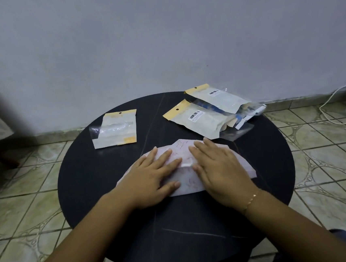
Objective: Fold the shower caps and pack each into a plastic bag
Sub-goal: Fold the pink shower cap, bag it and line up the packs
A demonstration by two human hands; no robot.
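Pink-patterned white plastic, a folded shower cap (183,157), lies flat near the middle of a round black table (88,181), pinned there by a person's two bare hands. Left hand (151,179) rests palm down on the cap's left half, fingers straight and slightly spread, gripping nothing. Right hand (220,170) presses the right half in the same way, fingers straight and pointing away from the person; a thin gold bracelet (251,200) circles that wrist. Between the two hands a raised crease shows in the cap. Beyond the cap, at the table's far left, lies one plastic bag (115,129) with a yellow header strip. At the far right two more packed bags (200,118) overlap, barcode labels facing up, one just beside the cap's far edge. Patterned floor tiles (26,197) surround the table, and a white cable (342,104) trails along the grey wall (159,37).
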